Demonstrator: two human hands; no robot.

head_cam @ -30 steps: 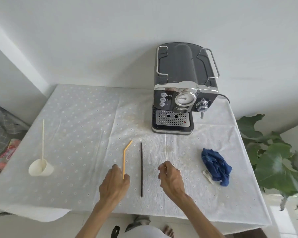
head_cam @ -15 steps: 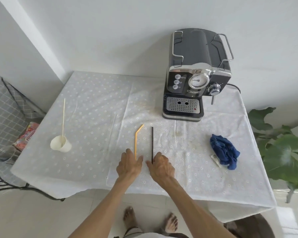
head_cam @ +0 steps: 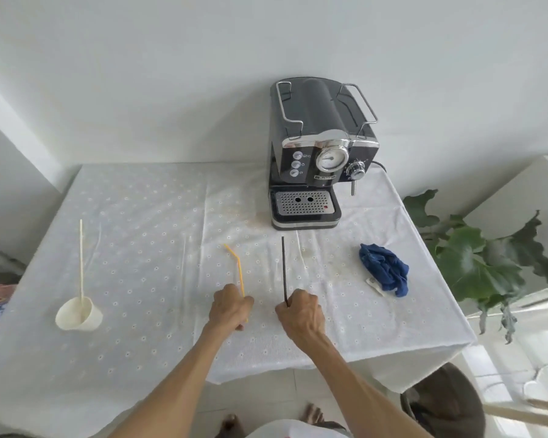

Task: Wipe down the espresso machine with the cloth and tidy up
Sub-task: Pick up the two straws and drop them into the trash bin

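A black and chrome espresso machine (head_cam: 321,153) stands at the back of the white-clothed table (head_cam: 140,232). A crumpled blue cloth (head_cam: 383,268) lies to the right of centre, untouched. My left hand (head_cam: 231,306) is closed around the lower end of a bent yellow straw (head_cam: 237,267). My right hand (head_cam: 299,311) grips the near end of a thin black straw (head_cam: 283,267). Both straws point away from me over the table, a hand's width apart.
A white paper cup (head_cam: 78,314) with a pale straw (head_cam: 81,257) in it stands at the left. A leafy green plant (head_cam: 475,263) sits beyond the table's right edge. A dark round stool (head_cam: 446,403) is at the lower right, near my feet.
Both hands have closed on the straws, left on the yellow one, right on the black one. The yellow straw's bent tip now points left instead of right. The camera view shifted.
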